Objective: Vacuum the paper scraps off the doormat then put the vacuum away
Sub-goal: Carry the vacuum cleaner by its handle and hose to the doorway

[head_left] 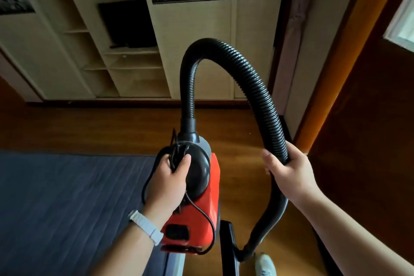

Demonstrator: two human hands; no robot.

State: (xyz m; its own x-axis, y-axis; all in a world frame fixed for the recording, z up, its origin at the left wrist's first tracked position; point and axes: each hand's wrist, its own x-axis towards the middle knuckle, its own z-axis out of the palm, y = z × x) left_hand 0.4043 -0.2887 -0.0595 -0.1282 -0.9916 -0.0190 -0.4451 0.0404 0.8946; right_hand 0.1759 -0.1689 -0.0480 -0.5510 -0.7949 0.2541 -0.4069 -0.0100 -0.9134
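Right hand (289,168) around hose (224,56), floor (112,127) beyond.

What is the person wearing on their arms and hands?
Both arms are bare, with no sleeves in view. The left hand has a white ribbed band at its wrist, like a watch strap. The right hand wears nothing that shows.

No legible text, label or number anywhere.
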